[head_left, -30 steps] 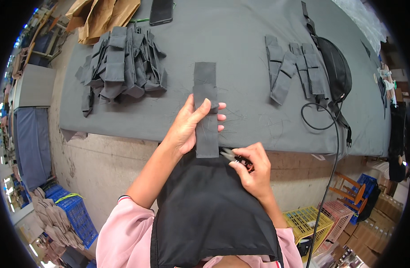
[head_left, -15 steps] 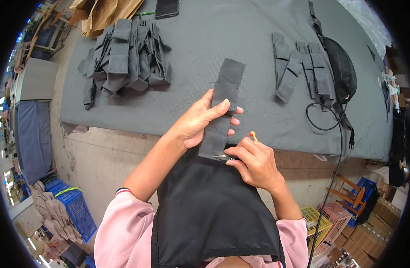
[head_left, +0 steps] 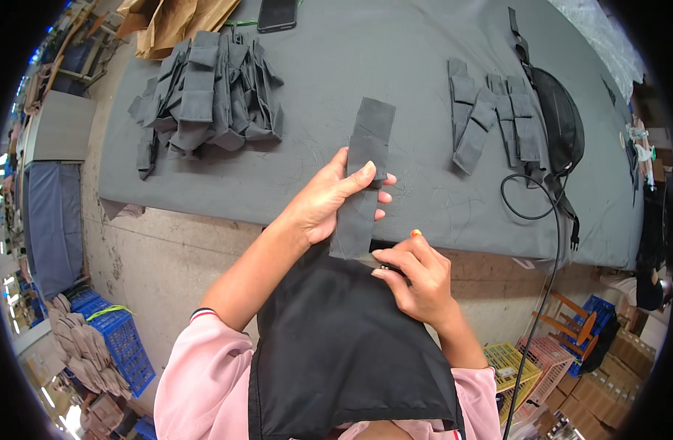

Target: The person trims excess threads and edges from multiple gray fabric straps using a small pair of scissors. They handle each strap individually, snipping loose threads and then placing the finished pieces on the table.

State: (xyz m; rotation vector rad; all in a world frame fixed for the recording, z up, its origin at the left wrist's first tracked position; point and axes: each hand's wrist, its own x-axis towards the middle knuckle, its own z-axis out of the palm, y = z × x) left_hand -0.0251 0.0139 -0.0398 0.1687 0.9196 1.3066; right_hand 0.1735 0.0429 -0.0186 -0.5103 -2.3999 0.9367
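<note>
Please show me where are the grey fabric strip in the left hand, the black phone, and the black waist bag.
grey fabric strip (head_left: 369, 143), head view, upper free end.
black phone (head_left: 278, 13), head view, screen middle.
black waist bag (head_left: 558, 121), head view, main pouch.

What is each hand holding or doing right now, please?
Left hand: closed on the dark fabric strip, holding it up.
Right hand: closed around a small tool at the strip's lower end; the tool's kind cannot be told.

Tool in right hand (head_left: 417, 282) mostly hidden by fingers, strip (head_left: 363, 176) partly covered by left hand (head_left: 329, 202), phone (head_left: 278, 13) cut off at top edge.
</note>
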